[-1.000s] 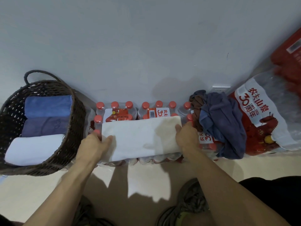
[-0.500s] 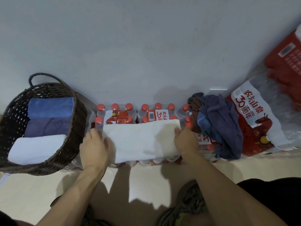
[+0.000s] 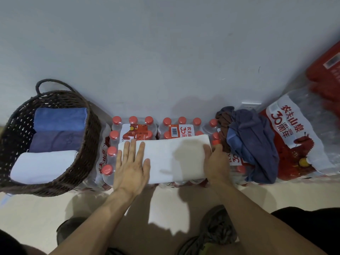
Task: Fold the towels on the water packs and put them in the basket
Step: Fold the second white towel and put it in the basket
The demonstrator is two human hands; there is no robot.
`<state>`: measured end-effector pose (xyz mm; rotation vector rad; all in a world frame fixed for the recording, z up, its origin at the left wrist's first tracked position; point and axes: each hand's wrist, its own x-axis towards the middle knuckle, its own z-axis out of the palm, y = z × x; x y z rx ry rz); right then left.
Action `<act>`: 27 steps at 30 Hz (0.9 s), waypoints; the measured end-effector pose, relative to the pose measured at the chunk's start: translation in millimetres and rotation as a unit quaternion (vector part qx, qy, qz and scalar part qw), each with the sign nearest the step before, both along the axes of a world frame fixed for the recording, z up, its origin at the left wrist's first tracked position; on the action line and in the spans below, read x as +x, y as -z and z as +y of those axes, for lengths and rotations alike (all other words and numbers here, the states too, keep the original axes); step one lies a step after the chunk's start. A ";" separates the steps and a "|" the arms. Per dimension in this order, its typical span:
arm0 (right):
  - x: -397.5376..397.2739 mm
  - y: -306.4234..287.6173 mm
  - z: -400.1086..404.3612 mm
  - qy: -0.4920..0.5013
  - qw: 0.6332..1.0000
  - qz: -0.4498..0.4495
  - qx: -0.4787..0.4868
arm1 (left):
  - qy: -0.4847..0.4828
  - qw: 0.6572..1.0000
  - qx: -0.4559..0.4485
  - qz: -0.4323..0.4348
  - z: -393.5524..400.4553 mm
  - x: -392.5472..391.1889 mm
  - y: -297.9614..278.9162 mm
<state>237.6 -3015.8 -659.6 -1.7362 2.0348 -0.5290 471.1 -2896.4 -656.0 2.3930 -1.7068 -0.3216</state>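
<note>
The left hand (image 3: 131,167) lies flat, fingers straight, on the folded white towel (image 3: 173,159) atop the water packs (image 3: 165,128); the right hand (image 3: 216,162) grips its other end. Left of the left hand stands the basket (image 3: 88,144) with folded towels; crumpled dark towels (image 3: 252,144) lie right of the right hand.
</note>
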 end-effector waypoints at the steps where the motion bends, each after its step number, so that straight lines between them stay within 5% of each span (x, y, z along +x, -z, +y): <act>1: 0.4 0.8 -1.4 0.001 1.000 0.002 -0.004 | -0.001 1.000 0.007 -0.005 1.1 -0.5 -0.5; 17: -1.7 -20.0 -18.8 -0.033 0.983 0.062 0.167 | -0.006 0.999 0.028 -0.022 -1.6 -1.6 1.2; 27: -14.9 -36.7 -22.0 -0.112 0.951 -0.225 0.177 | -0.007 0.999 0.036 -0.025 -2.2 -3.4 0.1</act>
